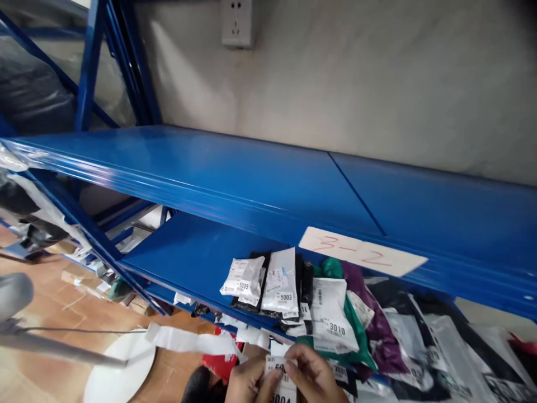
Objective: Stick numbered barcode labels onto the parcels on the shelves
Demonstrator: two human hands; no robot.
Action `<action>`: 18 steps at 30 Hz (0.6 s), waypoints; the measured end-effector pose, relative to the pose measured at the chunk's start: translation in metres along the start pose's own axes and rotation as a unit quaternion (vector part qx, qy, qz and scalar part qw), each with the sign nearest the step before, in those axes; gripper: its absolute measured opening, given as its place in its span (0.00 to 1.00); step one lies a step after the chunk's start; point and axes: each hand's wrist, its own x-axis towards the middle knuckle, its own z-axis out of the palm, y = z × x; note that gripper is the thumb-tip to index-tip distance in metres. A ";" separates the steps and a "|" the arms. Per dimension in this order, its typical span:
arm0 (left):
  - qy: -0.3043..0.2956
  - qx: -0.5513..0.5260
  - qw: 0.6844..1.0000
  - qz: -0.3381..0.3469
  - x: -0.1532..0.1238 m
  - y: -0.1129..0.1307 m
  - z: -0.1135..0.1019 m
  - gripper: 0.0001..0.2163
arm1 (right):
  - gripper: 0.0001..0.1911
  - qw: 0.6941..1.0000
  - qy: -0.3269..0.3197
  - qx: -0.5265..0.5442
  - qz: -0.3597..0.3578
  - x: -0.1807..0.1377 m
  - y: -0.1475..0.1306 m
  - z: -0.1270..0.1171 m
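Observation:
At the bottom of the view, my left hand [246, 380] and my right hand [315, 374] hold a strip of white printed labels [285, 385] between them. Both hands are closed, fingers and thumbs pinching the paper. One label reads 5004; a thumb partly covers the number above it. White paper strip [188, 339] trails out to the left, apparently from the same labels. Just beyond my hands, white parcels marked 5005 [244, 278] and 5003 [280, 284] lie on the lower shelf. The parcel marked 3010 [333, 316] is nearest my right hand.
A blue upper shelf [188, 162] runs across the view, bearing a handwritten 3-2 card [361, 251]. Purple [371, 313], green and dark bagged parcels crowd the lower right. A stand with a round white base [117, 375] stands on the tiled floor, left. Blue uprights [89, 67] stand left.

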 end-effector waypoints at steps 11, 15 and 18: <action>0.100 -0.163 0.973 -0.127 -0.021 -0.013 -0.030 0.23 | 0.25 0.996 -0.020 0.087 0.020 -0.003 0.037 0.058; 0.156 -0.101 0.978 -0.094 -0.020 -0.018 -0.044 0.21 | 0.24 0.995 -0.077 -0.007 0.060 0.008 0.048 0.066; 0.200 -0.094 0.970 -0.096 -0.015 -0.021 -0.053 0.22 | 0.25 0.990 -0.100 -0.041 0.091 0.020 0.060 0.069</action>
